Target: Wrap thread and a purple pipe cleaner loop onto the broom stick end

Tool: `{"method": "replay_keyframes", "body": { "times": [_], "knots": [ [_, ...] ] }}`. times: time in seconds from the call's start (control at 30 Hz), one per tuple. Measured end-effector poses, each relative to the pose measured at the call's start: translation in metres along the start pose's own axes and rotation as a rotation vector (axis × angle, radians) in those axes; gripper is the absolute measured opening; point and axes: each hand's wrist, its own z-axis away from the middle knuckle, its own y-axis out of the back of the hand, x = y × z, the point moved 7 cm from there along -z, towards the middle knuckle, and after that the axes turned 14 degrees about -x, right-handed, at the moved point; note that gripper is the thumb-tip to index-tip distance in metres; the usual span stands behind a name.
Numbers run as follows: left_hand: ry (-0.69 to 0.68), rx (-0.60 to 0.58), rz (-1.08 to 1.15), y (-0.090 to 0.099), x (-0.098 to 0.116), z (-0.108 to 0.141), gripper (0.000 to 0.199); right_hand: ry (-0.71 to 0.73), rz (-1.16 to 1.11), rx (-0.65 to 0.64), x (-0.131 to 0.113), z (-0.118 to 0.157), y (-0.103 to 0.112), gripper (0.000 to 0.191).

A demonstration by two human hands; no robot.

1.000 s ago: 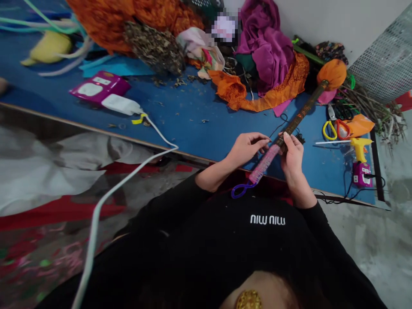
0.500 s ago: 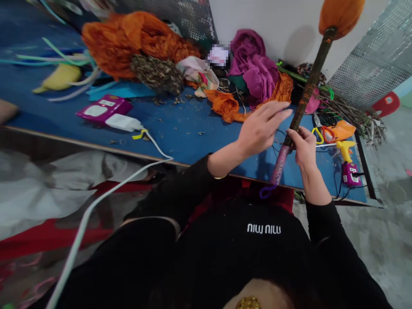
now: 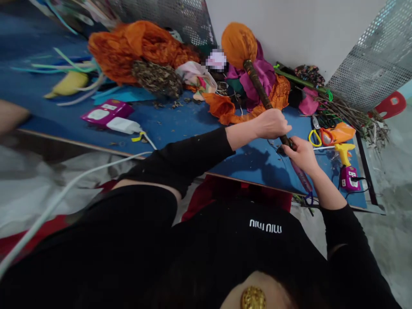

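The step in hand looks like two-handed work on the shaft of a long brown stick (image 3: 257, 83) with an orange cloth-wrapped ball (image 3: 238, 45) at its far end. It slants over the near right part of the blue table (image 3: 180, 128) – the ball towards the far edge, the pink-purple wrapped grip (image 3: 300, 175) and its blue-violet loop (image 3: 309, 198) at the near edge, short of the right corner. The left hand (image 3: 272, 123) has its fingers closed around the shaft; the right hand (image 3: 301, 153) clamps it lower, just above the grip, thumb laid towards the left. A small dark tangle (image 3: 282, 150) sits beside the right thumb; whether it is attached, I cannot tell. From this hold, the next move would seem to call for one hand steadying the shaft – its heavy-looking head could swing – while the other shifts.
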Motion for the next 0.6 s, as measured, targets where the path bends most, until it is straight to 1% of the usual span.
{"method": "replay_keyframes", "body": {
  "times": [0.1, 0.2, 0.3, 0.47, 0.53, 0.6],
  "knots": [
    [0.068, -0.084, 0.118, -0.006, 0.011, 0.008, 0.029, 0.017, 0.158, -0.08, 0.005, 0.003, -0.005, 0.03],
    [0.133, -0.118, 0.156, -0.011, 0.018, 0.017, 0.028, 0.04, 0.343, -0.199, 0.004, 0.002, -0.013, 0.022],
    [0.196, -0.15, 0.196, -0.019, 0.022, 0.028, 0.026, 0.068, 0.536, -0.317, -0.002, -0.001, -0.022, 0.016],
    [0.252, -0.219, 0.297, -0.031, 0.027, 0.052, 0.017, 0.111, 0.791, -0.495, -0.021, -0.005, -0.035, 0.019],
    [0.254, -0.243, 0.348, -0.031, 0.029, 0.06, 0.02, 0.129, 0.848, -0.553, -0.03, -0.007, -0.039, 0.022],
    [0.244, -0.259, 0.411, -0.028, 0.027, 0.063, 0.026, 0.138, 0.885, -0.584, -0.039, -0.009, -0.04, 0.027]
  ]
}}
